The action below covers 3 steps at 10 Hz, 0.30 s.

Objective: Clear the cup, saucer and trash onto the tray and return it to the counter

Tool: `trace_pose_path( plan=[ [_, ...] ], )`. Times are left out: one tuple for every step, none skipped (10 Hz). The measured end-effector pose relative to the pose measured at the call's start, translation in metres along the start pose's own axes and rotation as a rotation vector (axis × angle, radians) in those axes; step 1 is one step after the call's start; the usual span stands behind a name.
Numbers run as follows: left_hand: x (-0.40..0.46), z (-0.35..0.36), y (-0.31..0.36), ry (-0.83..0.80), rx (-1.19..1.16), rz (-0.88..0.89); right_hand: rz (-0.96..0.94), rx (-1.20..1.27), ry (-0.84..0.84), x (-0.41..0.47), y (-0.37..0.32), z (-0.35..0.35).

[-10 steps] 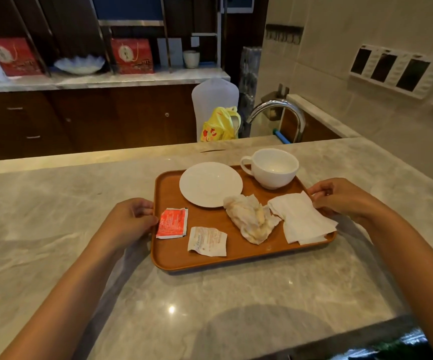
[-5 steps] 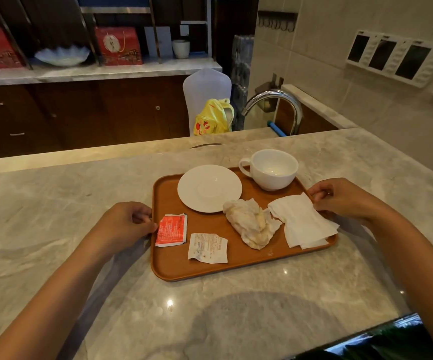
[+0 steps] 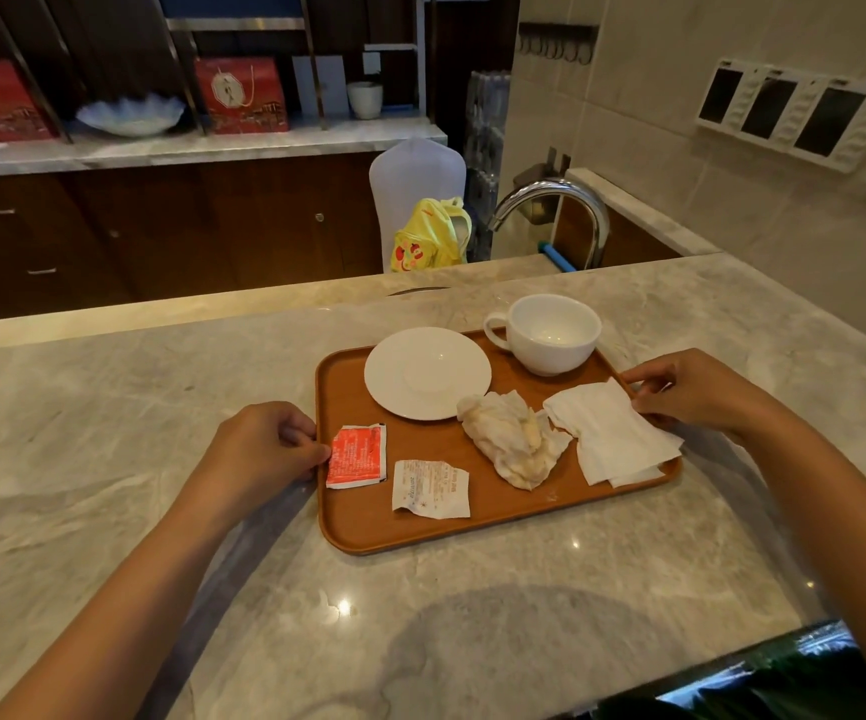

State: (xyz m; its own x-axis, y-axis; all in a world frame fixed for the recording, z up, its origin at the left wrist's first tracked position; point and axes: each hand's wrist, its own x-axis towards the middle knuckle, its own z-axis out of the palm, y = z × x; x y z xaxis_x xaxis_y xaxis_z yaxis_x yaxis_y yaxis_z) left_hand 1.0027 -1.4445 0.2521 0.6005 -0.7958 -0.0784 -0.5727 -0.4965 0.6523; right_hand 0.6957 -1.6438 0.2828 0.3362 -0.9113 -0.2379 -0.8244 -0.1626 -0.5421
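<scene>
An orange-brown tray (image 3: 410, 532) rests on the marble counter (image 3: 109, 433). On it are a white saucer (image 3: 427, 372), an empty white cup (image 3: 550, 333), a red sachet (image 3: 357, 456), a small receipt (image 3: 430, 487), a crumpled stained napkin (image 3: 511, 445) and a folded white napkin (image 3: 613, 440). My left hand (image 3: 259, 449) grips the tray's left rim by the red sachet. My right hand (image 3: 701, 392) holds the tray's right rim, its fingers touching the folded napkin.
A chrome faucet (image 3: 555, 200) curves over a lower sink area behind the counter. A white-covered chair (image 3: 415, 174) with a yellow bag (image 3: 431, 236) stands beyond. The back counter holds red boxes (image 3: 241, 93), a dish and a cup. A tiled wall rises at right.
The tray sits slightly farther from me on the counter and the view has shifted. Both hands stay on the tray's rims.
</scene>
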Motion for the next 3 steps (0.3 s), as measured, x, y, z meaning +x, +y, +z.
trace_pose_path(
  plan=[
    [0.002, 0.002, -0.004, -0.012, 0.032, 0.021, -0.01, -0.02, 0.071, -0.002, 0.007, 0.005],
    [0.002, 0.0, -0.003, -0.013, 0.051, 0.036, -0.019, -0.02, 0.142, -0.007, 0.011, 0.007],
    [-0.012, -0.005, -0.001, 0.003, 0.157, 0.037, -0.038, -0.105, 0.275, -0.027, 0.02, 0.012]
  ],
)
